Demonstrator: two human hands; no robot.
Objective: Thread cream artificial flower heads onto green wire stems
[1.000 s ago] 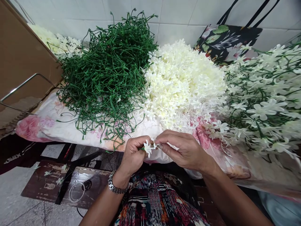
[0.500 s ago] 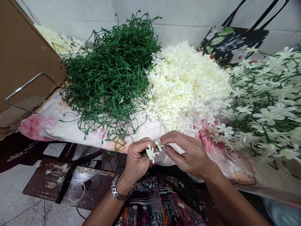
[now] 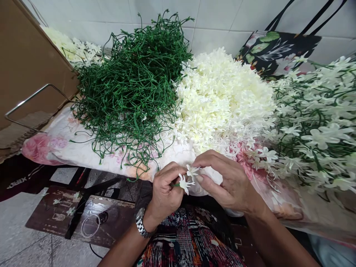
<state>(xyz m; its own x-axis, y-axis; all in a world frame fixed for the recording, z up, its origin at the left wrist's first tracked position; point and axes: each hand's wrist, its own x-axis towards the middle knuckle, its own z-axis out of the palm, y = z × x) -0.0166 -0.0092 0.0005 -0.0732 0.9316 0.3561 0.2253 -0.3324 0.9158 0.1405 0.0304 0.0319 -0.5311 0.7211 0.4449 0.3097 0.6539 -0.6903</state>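
Note:
My left hand (image 3: 168, 187) is closed around the green stem of an artificial flower sprig, whose stem is mostly hidden in the fist. Two white blossoms stick out of it: a lower white flower (image 3: 184, 184) and an upper white flower (image 3: 191, 171). At the upper flower, my right hand (image 3: 226, 181) has its thumb and forefinger curled in a pinch against the petals and thin stamens. Beyond my hands lie a heap of green plastic stems (image 3: 133, 81) and, right of it, a heap of loose cream-white blossoms (image 3: 222, 96).
Finished-looking white flower sprigs (image 3: 319, 137) lie piled on the right. A flowered cloth (image 3: 69, 152) covers the work surface. A cardboard box (image 3: 30, 70) with a metal wire handle (image 3: 26, 100) stands left. Behind are a black floral bag (image 3: 280, 52) and a tiled wall (image 3: 217, 18).
My left hand and its sprig have shifted slightly right, and the blossoms have turned a little. My right fingers have parted slightly at the upper flower.

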